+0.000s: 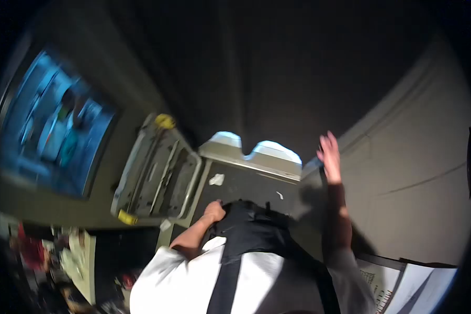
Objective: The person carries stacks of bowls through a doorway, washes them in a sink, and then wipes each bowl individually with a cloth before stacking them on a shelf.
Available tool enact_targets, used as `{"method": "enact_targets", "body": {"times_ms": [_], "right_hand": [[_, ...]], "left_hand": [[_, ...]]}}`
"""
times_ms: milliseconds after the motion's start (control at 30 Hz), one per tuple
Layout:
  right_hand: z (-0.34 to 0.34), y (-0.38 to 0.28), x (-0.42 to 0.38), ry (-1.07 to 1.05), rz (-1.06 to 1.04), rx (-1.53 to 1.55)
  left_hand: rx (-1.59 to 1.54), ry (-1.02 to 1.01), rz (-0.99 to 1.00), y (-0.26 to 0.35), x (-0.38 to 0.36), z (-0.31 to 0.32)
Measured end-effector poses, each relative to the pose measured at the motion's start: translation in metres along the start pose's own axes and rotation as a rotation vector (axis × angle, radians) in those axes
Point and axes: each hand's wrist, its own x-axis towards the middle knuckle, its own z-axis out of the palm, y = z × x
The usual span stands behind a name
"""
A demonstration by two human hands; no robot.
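Note:
My right hand [328, 152] is stretched forward with its fingers extended, near the right side of a large dark door or curtain [277, 78]. Nothing shows in it. Down by my waist, my left hand [214, 211] is curled closed against the side of my black apron [251, 225]. Whatever its fingers hold, if anything, is hidden. Light comes through two rounded gaps at the bottom of the dark panel, above a pale threshold [251, 166].
A metal frame cart [157, 172] with yellow corners leans at left. Beyond it, a bluish lit window [57, 125] shows a person. White scraps [216, 179] lie on the dark floor [240, 186]. A grey wall [403, 157] runs along the right, with printed sheets [379, 282] below.

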Motion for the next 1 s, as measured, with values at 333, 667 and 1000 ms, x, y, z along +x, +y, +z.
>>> {"method": "enact_targets", "body": {"times_ms": [333,667,1000], "right_hand": [[0.225,-0.078,0.217,-0.536,-0.715,-0.344],[0.273,0.015,0.306,-1.324,-0.122,-0.627],[0.088,0.099,0.489,-0.413,0.786,-0.462]], "left_hand": [[-0.96,-0.263,0.896,0.298,0.045,-0.275],[-1.057,0.799,1.007,0.273,0.15,-0.65],[-1.08,0.862,0.745,0.229,0.159,-0.704]]}}
